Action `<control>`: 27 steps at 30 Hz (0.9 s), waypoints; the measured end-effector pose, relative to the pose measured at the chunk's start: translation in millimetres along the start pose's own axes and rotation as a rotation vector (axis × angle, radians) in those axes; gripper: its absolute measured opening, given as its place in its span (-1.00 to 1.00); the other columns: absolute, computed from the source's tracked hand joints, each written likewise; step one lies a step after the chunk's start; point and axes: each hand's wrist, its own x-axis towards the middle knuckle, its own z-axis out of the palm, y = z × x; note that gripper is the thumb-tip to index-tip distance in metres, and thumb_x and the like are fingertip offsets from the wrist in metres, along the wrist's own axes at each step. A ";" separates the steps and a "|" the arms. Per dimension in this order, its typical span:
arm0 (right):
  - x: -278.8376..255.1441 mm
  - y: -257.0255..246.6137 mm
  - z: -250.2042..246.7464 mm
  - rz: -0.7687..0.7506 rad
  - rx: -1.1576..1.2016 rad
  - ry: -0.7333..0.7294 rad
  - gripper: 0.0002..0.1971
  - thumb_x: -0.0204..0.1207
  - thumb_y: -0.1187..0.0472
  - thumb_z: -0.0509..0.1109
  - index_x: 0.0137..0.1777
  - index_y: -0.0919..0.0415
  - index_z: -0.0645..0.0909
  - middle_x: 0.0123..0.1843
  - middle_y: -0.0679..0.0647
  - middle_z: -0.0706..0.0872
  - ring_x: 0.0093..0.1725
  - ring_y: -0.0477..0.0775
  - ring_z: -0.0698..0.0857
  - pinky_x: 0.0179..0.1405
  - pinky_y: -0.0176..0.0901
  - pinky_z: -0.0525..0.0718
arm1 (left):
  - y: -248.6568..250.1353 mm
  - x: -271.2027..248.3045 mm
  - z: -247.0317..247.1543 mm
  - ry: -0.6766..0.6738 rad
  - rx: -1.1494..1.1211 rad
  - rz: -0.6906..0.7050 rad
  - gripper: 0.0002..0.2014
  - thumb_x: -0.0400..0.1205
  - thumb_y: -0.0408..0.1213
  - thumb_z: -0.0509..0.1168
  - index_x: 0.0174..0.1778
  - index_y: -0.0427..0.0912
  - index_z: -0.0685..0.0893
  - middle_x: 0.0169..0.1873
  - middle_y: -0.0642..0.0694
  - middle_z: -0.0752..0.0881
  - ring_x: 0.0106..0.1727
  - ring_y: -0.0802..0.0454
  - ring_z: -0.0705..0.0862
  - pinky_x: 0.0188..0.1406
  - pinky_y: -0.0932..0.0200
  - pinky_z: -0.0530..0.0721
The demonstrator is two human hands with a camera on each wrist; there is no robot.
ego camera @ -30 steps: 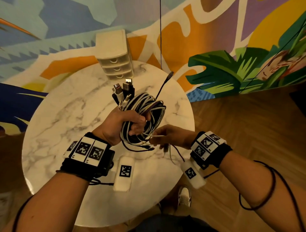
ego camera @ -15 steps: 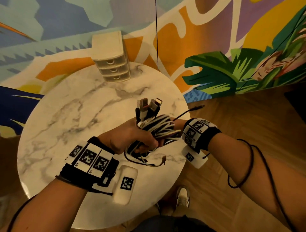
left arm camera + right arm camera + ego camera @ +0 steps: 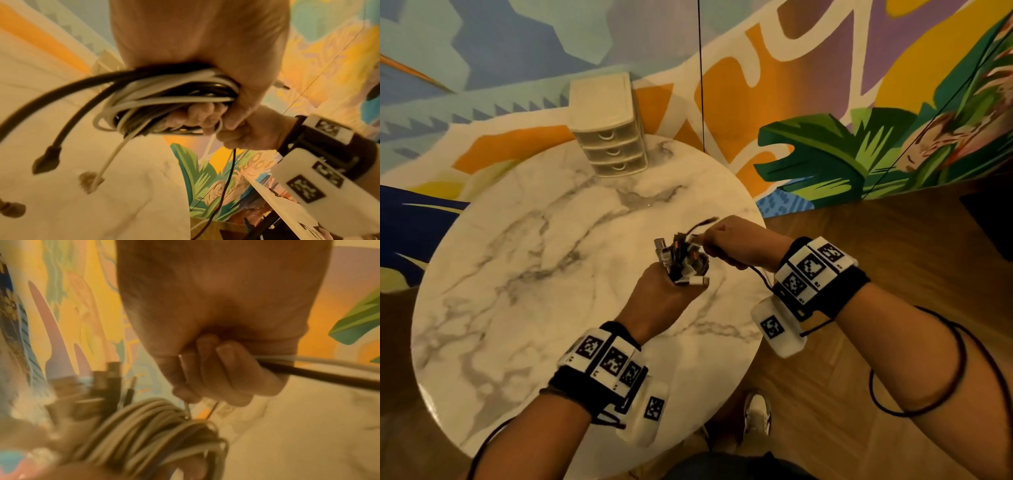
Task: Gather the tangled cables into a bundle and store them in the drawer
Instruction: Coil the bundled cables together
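Both hands have swung the cable bundle (image 3: 683,262) toward three o'clock; left hand (image 3: 659,301) clenches the limp, springy coils mid-loop, right hand (image 3: 739,245) pinches trailing ends.

Your left hand (image 3: 661,294) holds the cable bundle (image 3: 681,260) above the table's (image 3: 517,274) right side, your right hand (image 3: 736,243) just right of it. The drawer unit (image 3: 609,126) stands at the table's far edge, well apart from both.

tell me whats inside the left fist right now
The left hand grips a cable bundle of black and white loops; plug ends stick out above the fist. The part of the bundle passing through the palm is covered.
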 end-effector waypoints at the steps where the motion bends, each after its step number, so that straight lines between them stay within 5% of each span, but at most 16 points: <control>1: -1.3 -1.9 3.9 -0.030 0.029 0.029 -0.58 0.69 0.16 0.14 -0.44 0.24 0.39 -0.67 -0.01 0.33 -0.71 -0.07 0.25 -0.69 -0.34 0.27 | 1.7 1.4 1.8 0.035 -0.094 -0.031 -0.89 0.59 -0.21 0.38 -0.25 -0.06 0.64 -0.63 0.12 0.57 -0.61 0.21 0.47 -0.53 0.35 0.43; 4: -5.5 -5.4 19.9 -0.098 0.072 0.097 -0.50 0.72 0.03 0.09 -0.49 0.17 0.37 -0.68 -0.06 0.34 -0.69 -0.08 0.26 -0.66 -0.32 0.28 | 7.4 7.3 4.0 0.128 -0.369 -0.163 -0.55 0.55 0.09 0.29 -0.31 -0.30 0.57 -0.52 -0.25 0.52 -0.54 -0.07 0.46 -0.48 0.10 0.44; 6: -10.5 -8.4 33.4 -0.161 0.050 0.166 -0.48 0.73 -0.03 0.04 -0.48 0.14 0.34 -0.66 -0.06 0.38 -0.65 -0.10 0.30 -0.58 -0.30 0.29 | 11.7 9.4 4.1 0.166 -0.514 -0.217 -0.42 0.37 0.26 0.26 -0.25 -0.31 0.63 -0.41 -0.29 0.61 -0.40 -0.16 0.59 -0.35 0.00 0.56; 10: -23.2 -9.4 55.6 -0.282 0.037 0.329 -0.57 0.74 0.01 0.01 -0.43 -0.05 0.33 -0.46 -0.06 0.43 -0.43 -0.02 0.43 -0.38 -0.18 0.37 | 19.8 18.9 -1.7 0.188 -0.784 -0.233 -0.40 0.18 0.27 0.36 -0.13 -0.19 0.68 -0.07 -0.28 0.69 -0.04 -0.21 0.67 0.07 -0.18 0.63; 14: -30.3 -6.1 75.7 -0.324 0.141 0.348 -0.56 0.73 0.02 0.05 -0.39 0.08 0.46 -0.49 -0.06 0.47 -0.46 -0.07 0.42 -0.35 -0.16 0.38 | 22.6 29.5 -13.7 0.166 -0.768 -0.145 -0.61 0.42 0.13 0.38 -0.29 -0.19 0.61 -0.44 -0.11 0.57 -0.49 0.00 0.52 -0.48 0.17 0.49; 17: -28.7 -6.1 82.2 -0.363 0.280 0.337 -0.53 0.72 0.08 0.10 -0.30 0.40 0.53 -0.55 -0.06 0.42 -0.53 -0.11 0.35 -0.41 -0.19 0.37 | 24.9 31.6 -18.0 0.185 -0.822 -0.118 -0.78 0.51 -0.16 0.43 -0.40 -0.18 0.65 -0.54 -0.11 0.56 -0.47 -0.04 0.50 -0.32 0.04 0.45; 20: -26.4 -3.0 83.6 -0.415 0.276 0.377 -0.52 0.70 0.04 0.15 -0.39 0.30 0.57 -0.60 -0.10 0.43 -0.55 -0.13 0.38 -0.40 -0.22 0.37 | 28.8 32.3 -23.8 0.183 -1.004 -0.065 -0.83 0.55 -0.37 0.28 -0.37 -0.25 0.59 -0.52 -0.13 0.50 -0.39 -0.05 0.54 -0.22 0.03 0.55; 22: -24.8 3.4 89.5 -0.406 0.230 0.402 -0.47 0.69 -0.06 0.13 -0.49 0.13 0.59 -0.64 -0.10 0.44 -0.56 -0.13 0.43 -0.37 -0.20 0.41 | 35.3 32.7 -28.8 0.173 -1.133 -0.019 -0.91 0.56 -0.41 0.20 -0.18 -0.32 0.60 -0.53 -0.08 0.44 -0.42 0.02 0.51 -0.16 0.11 0.58; 24: -23.6 15.0 100.9 -0.370 0.207 0.365 -0.42 0.68 -0.15 0.06 -0.58 0.05 0.45 -0.64 -0.09 0.42 -0.56 -0.12 0.39 -0.35 -0.10 0.42 | 42.9 32.5 -35.8 0.116 -1.256 0.011 -0.69 0.54 -0.41 0.12 0.17 -0.36 0.57 -0.54 -0.01 0.39 -0.49 0.12 0.40 -0.25 0.22 0.54; 27: -13.3 48.2 118.4 -0.203 0.228 0.263 -0.44 0.69 -0.13 0.02 -0.56 0.05 0.31 -0.61 -0.09 0.35 -0.54 -0.11 0.30 -0.37 -0.15 0.34 | 54.0 29.7 -49.7 -0.042 -1.296 0.098 -0.54 0.44 -0.33 0.07 0.26 -0.38 0.52 -0.58 0.04 0.35 -0.58 0.17 0.30 -0.44 0.28 0.44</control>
